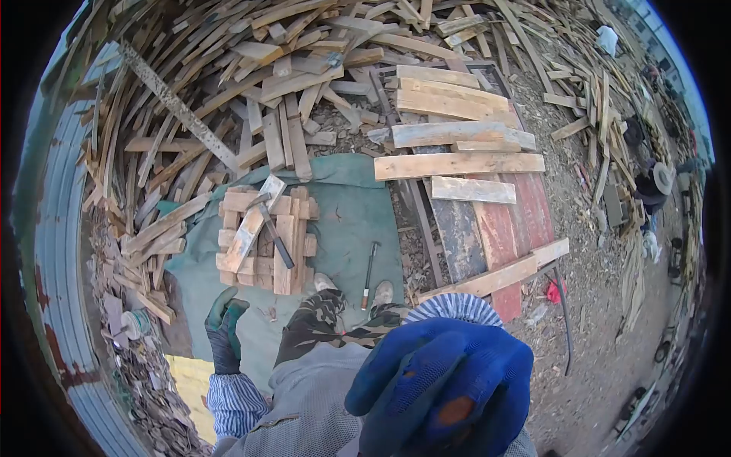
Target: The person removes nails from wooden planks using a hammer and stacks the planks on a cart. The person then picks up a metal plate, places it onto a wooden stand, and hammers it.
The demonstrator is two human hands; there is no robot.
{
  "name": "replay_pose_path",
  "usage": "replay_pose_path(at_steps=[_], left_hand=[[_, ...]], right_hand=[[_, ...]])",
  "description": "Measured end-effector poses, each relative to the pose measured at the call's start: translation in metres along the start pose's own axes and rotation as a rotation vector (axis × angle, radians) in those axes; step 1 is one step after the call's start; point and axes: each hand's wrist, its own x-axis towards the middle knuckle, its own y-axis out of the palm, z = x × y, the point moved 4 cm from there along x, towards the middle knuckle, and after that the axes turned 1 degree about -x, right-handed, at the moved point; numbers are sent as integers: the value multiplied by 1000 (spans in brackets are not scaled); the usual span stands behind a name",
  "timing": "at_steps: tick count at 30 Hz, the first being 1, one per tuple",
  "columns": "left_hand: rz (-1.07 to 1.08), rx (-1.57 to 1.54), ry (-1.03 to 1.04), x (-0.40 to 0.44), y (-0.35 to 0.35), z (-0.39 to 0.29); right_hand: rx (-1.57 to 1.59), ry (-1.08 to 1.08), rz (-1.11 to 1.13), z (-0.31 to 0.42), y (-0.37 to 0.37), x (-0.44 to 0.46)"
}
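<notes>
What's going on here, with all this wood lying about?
A person stands on a green sheet by a criss-crossed stack of wood pieces, with a hammer lying on top. The gloved left hand is held loosely open near the stack, with nothing visible in it; the gloved right hand is raised close to the camera, and whether it holds anything can't be seen. To the right, several planks lie across long boards.

At centre left, a flat green cloth sheet (pixel 350 206); on it, a square stack of brown wooden planks (pixel 283 282), under a long dark-handled hammer (pixel 277 240). Behind, at upper left, a jumbled brown wooden heap (pixel 282 65). Right of the sheet, a flat red-and-black wooden platform (pixel 499 236) beneath long pale wooden boards (pixel 461 164).
</notes>
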Motion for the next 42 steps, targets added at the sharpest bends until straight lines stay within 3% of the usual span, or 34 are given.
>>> replay_pose_path(at_steps=[1, 6, 10, 12, 13, 15, 16, 19, 22, 26, 28, 30, 31, 33, 35, 38, 42], left_hand=[[-2, -2, -20, -2, -6, 11], [47, -95, -153, 15, -7, 52], [105, -71, -200, 30, -19, 80], [127, -36, -182, 35, -30, 97], [117, -36, -195, 34, -39, 109], [84, -29, -227, 34, -57, 127], [74, -22, -244, 32, -64, 136], [14, -122, -329, 32, -84, 177], [-96, -34, -269, 46, -99, 181], [-89, -125, -360, 52, -87, 202], [-121, -89, -394, 46, -80, 216], [-157, -78, -257, 37, -73, 246], [-141, 76, -306, 37, -70, 264], [-139, 132, -291, 47, -63, 289], [-127, 147, -335, 62, -54, 325], [-143, 161, -388, 101, -43, 367], [-209, 476, -270, 173, -59, 433]], right_hand=[[36, -88, -65, -23, 4, -7], [139, 152, 34, -70, 18, 14], [65, -203, -258, -152, 57, 6], [103, -124, -168, -184, 62, 7], [175, 34, 40, -194, 45, 9], [258, 300, 155, -211, 43, 8], [266, 408, 65, -216, 47, 10], [207, 346, 48, -242, 55, 22], [219, 439, 94, -278, 65, 4], [190, 503, 199, -308, 64, -34], [152, 579, 259, -333, 54, -72], [1, 772, 291, -365, 31, -133], [-133, 999, 212, -384, 10, -175], [-326, 1571, -189, -421, -61, -300], [-601, 1690, -83, -450, -129, -414], [-648, 1858, -60, -481, -165, -491], [-822, 1723, 84, -542, -180, -533]])
